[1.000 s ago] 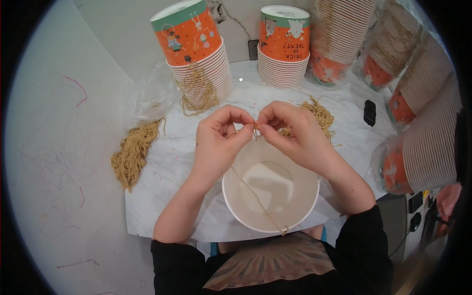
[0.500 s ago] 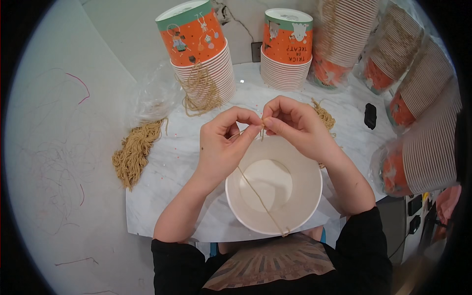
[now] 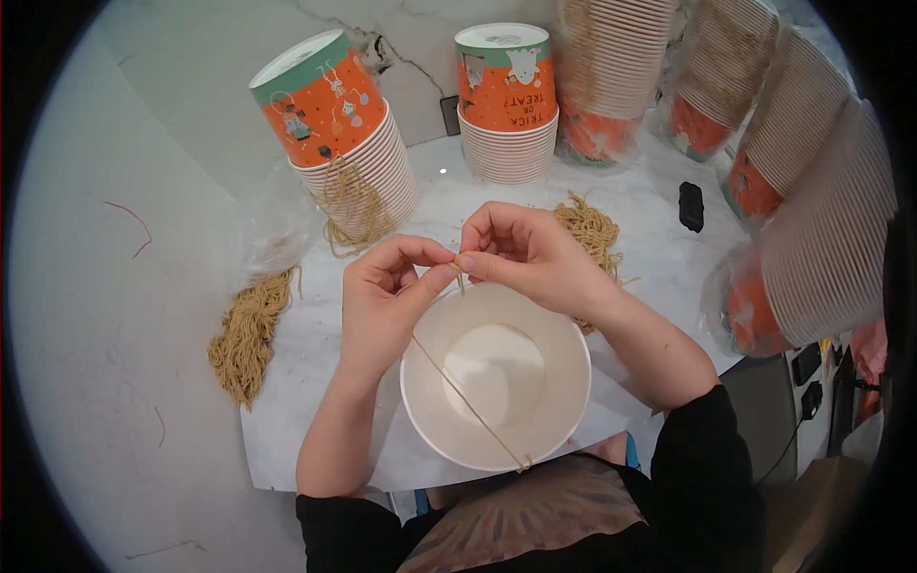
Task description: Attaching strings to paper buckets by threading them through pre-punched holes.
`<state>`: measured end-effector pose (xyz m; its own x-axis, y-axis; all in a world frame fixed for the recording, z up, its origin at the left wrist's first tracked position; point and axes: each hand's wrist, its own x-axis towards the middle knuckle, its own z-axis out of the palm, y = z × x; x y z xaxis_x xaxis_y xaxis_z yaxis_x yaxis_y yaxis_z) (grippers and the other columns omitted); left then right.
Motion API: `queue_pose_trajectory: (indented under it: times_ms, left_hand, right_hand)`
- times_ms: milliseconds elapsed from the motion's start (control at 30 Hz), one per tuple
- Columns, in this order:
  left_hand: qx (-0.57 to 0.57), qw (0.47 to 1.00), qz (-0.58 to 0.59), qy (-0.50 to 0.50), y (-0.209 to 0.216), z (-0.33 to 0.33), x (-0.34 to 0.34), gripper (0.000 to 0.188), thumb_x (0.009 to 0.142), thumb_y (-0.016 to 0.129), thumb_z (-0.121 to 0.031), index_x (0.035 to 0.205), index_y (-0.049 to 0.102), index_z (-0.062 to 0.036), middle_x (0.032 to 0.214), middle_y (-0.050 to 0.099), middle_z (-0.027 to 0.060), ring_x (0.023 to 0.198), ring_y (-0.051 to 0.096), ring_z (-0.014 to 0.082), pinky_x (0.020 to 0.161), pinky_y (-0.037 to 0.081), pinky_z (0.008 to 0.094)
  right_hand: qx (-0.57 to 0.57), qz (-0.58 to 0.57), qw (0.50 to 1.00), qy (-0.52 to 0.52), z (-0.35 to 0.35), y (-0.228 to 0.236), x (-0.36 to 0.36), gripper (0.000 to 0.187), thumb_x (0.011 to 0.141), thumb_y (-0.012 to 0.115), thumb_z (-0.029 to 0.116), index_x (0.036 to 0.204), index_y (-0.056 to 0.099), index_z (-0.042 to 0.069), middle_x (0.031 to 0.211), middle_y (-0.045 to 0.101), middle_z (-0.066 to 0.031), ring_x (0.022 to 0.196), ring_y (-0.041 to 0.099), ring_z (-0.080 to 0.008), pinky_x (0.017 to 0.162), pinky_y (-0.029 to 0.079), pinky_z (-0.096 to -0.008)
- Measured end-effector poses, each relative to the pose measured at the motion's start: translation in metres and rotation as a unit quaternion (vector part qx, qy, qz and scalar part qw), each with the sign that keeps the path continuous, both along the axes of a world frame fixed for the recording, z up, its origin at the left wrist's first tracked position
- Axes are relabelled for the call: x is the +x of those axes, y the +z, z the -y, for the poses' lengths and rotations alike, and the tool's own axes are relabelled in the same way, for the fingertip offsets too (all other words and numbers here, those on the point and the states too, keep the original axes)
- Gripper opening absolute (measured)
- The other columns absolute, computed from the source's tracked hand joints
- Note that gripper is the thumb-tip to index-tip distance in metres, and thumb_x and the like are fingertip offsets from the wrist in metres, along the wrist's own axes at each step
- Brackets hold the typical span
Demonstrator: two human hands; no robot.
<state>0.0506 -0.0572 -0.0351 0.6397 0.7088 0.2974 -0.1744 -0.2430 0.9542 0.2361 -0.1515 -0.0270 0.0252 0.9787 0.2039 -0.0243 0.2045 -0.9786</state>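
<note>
Upright near the table's front edge stands an open white paper bucket (image 3: 564,392). A thin tan cord (image 3: 470,405) runs across its mouth, knotted at the near rim. Over the far rim, my left hand (image 3: 387,301) pinches the cord between thumb and forefinger. Right against those fingertips, my right hand (image 3: 527,250) is closed in a pinch on the same cord. A short loop or end of it dangles below the fingers. The exact crossing of the strands between the fingertips is too small to make out.
Tan cord bundles lie at left (image 3: 250,344) and behind my right hand (image 3: 590,234). Inverted orange-and-green bucket stacks stand at the back left (image 3: 330,115) and back centre (image 3: 506,91). Plastic-wrapped bucket stacks (image 3: 821,229) line the right, near a small black object (image 3: 691,207).
The whole view has shifted, so the bucket and stacks appear further left. Both hands keep their pinch on the cord at the far rim. More of the right cord bundle shows.
</note>
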Motion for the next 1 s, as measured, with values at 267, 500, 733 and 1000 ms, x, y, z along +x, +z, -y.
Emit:
queue_pose_trajectory:
  times_ms: [267, 500, 733, 1000]
  left_hand:
    - [0.003, 1.000, -0.020, 0.008, -0.001, 0.001, 0.002, 0.012, 0.087, 0.076, -0.001, 0.098, 0.071, 0.0000, 0.083, 0.066, -0.0051, 0.058, 0.035, -0.0037, 0.050, 0.028, 0.0159]
    - [-0.017, 0.999, -0.029, 0.035, -0.004, 0.001, 0.002, 0.013, 0.088, 0.076, 0.001, 0.097, 0.067, -0.0005, 0.082, 0.064, -0.0053, 0.060, 0.039, -0.0041, 0.052, 0.031, 0.0150]
    - [-0.021, 0.998, -0.048, 0.032, -0.004, -0.001, 0.004, 0.013, 0.085, 0.077, -0.001, 0.096, 0.068, -0.0002, 0.085, 0.069, -0.0003, 0.056, 0.039, -0.0042, 0.049, 0.030, 0.0155]
    - [-0.056, 0.997, -0.044, 0.007, -0.010, -0.008, 0.002, 0.008, 0.085, 0.075, -0.001, 0.092, 0.070, -0.0012, 0.078, 0.067, -0.0030, 0.055, 0.038, -0.0048, 0.049, 0.028, 0.0162]
  right_hand:
    - [0.019, 0.111, 0.992, -0.048, 0.003, 0.001, -0.004, 0.009, 0.097, 0.064, 0.009, 0.099, 0.062, 0.001, 0.090, 0.062, 0.0035, 0.083, 0.058, -0.0036, 0.076, 0.049, -0.0221]
    - [0.013, 0.156, 0.987, -0.045, 0.003, 0.004, -0.002, 0.015, 0.095, 0.069, 0.011, 0.102, 0.066, -0.001, 0.093, 0.068, -0.0006, 0.086, 0.062, -0.0062, 0.081, 0.051, -0.0246]
    - [-0.013, 0.182, 0.982, -0.040, -0.002, -0.001, 0.002, 0.013, 0.093, 0.071, 0.010, 0.098, 0.067, -0.001, 0.090, 0.069, -0.0006, 0.083, 0.063, -0.0065, 0.079, 0.052, -0.0242]
    - [-0.053, 0.108, 0.993, 0.011, -0.003, -0.001, 0.005, 0.012, 0.100, 0.064, 0.015, 0.101, 0.062, 0.003, 0.092, 0.063, 0.0035, 0.080, 0.059, -0.0027, 0.071, 0.049, -0.0202]
